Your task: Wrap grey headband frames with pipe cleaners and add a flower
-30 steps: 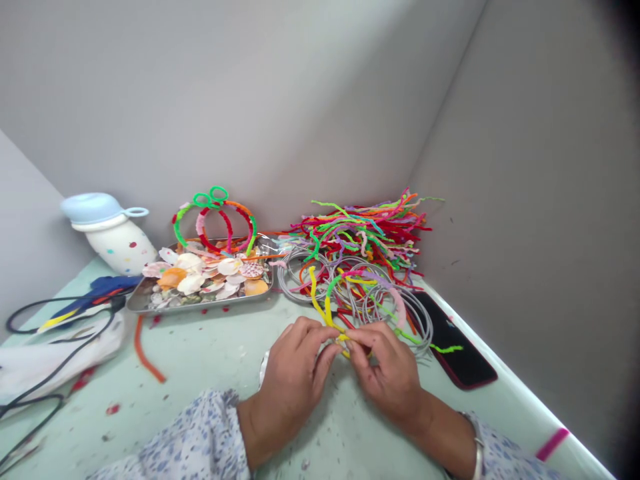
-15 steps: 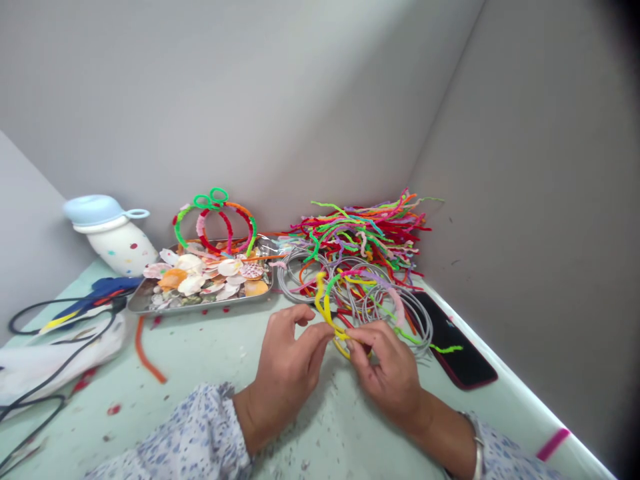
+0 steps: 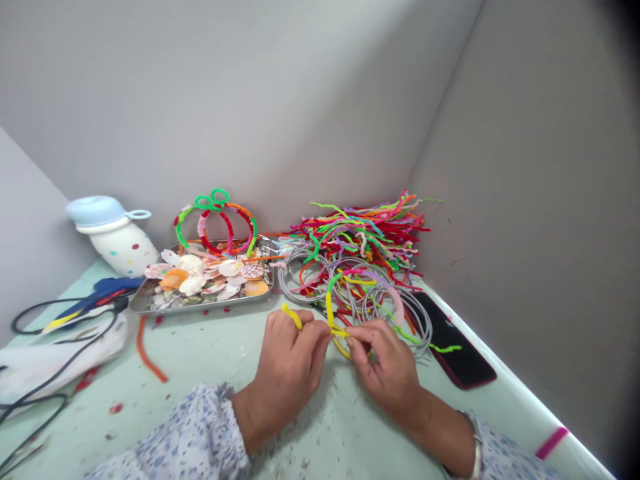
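A yellow pipe cleaner (image 3: 291, 315) is pinched by my left hand (image 3: 290, 357), its free end poking up past the knuckles. Fingertips of my right hand (image 3: 387, 373) pinch the yellow part of a ring (image 3: 383, 283) wrapped in green, pink, purple and yellow pipe cleaner. Between the two hands the yellow strands cross and meet. My fingers hide part of the ring's lower side. Coils of grey wire (image 3: 305, 298) lie just behind it, with a red-handled tool (image 3: 343, 313) partly covered.
A metal tray (image 3: 200, 308) of shells holds two fuzzy rings upright. Behind the coils lies a heap of coloured pipe cleaners (image 3: 365, 227). A dark phone (image 3: 463, 357) sits at right. A bottle (image 3: 120, 243), cables and an orange pipe cleaner (image 3: 149, 353) are at left.
The yellow pipe cleaner's free end, upright beside the ring before, has swung left and down over my left hand. My left fingers have closed in; my right hand has barely moved.
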Demonstrator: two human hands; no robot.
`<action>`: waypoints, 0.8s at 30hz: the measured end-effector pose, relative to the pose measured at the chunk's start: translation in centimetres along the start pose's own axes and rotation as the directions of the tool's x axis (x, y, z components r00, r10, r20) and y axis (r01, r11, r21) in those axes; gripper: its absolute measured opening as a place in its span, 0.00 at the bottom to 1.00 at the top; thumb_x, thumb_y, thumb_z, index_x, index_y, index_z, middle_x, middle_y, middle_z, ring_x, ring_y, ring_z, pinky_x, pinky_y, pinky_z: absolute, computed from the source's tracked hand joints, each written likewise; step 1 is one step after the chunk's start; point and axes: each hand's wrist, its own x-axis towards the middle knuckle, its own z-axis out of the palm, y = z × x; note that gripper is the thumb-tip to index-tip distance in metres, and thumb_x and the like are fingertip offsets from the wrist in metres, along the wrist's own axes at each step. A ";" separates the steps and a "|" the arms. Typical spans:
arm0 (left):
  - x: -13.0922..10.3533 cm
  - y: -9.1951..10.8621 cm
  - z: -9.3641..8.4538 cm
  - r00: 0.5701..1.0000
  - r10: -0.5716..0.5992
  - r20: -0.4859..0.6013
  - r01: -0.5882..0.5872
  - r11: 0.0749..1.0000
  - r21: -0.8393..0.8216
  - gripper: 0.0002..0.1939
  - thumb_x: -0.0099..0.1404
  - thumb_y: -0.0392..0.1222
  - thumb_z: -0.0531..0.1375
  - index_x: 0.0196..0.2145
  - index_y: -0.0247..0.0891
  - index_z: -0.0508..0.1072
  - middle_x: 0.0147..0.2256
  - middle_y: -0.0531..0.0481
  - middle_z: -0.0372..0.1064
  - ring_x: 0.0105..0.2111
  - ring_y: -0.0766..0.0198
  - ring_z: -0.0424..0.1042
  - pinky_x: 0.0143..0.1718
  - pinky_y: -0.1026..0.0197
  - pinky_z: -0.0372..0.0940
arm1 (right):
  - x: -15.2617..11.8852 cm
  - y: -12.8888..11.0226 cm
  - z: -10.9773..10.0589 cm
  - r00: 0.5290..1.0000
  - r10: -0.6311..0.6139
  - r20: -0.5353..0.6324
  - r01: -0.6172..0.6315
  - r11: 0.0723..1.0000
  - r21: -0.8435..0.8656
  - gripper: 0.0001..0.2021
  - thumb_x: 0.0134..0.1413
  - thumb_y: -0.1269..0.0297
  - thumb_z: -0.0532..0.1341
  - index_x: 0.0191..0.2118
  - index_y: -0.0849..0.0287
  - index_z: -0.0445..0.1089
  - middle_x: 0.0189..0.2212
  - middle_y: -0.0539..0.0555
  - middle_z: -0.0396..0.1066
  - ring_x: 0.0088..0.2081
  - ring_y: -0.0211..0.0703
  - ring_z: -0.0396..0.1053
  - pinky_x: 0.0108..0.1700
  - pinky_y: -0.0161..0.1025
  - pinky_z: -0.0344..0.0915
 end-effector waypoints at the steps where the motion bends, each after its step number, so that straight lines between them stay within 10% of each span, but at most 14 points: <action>1: -0.1 0.1 0.0 1.000 -0.012 -0.001 0.012 1.000 -0.020 0.07 0.61 0.31 0.60 0.38 0.38 0.70 0.36 0.46 0.65 0.37 0.57 0.64 0.40 0.54 0.61 | 0.0 0.0 0.0 1.000 0.009 -0.005 -0.009 1.000 0.000 0.07 0.57 0.74 0.57 0.41 0.59 0.66 0.32 0.54 0.69 0.34 0.39 0.69 0.34 0.36 0.67; 12: -0.5 1.1 1.0 0.875 -0.416 0.249 0.483 0.704 -0.521 0.11 0.63 0.33 0.58 0.42 0.43 0.73 0.41 0.48 0.64 0.33 0.67 0.69 0.30 0.66 0.67 | 0.3 -0.1 0.1 0.997 0.068 -0.023 -0.068 0.998 0.010 0.04 0.58 0.72 0.57 0.38 0.58 0.67 0.31 0.52 0.68 0.32 0.39 0.68 0.33 0.36 0.67; 24: -0.5 1.2 1.2 0.832 -0.496 0.250 0.542 0.629 -0.556 0.05 0.60 0.37 0.62 0.34 0.42 0.79 0.35 0.49 0.63 0.30 0.68 0.66 0.25 0.68 0.63 | -0.1 -0.4 0.2 0.999 0.052 0.005 -0.052 0.998 0.039 0.06 0.58 0.73 0.57 0.41 0.58 0.67 0.32 0.53 0.69 0.33 0.39 0.69 0.33 0.37 0.68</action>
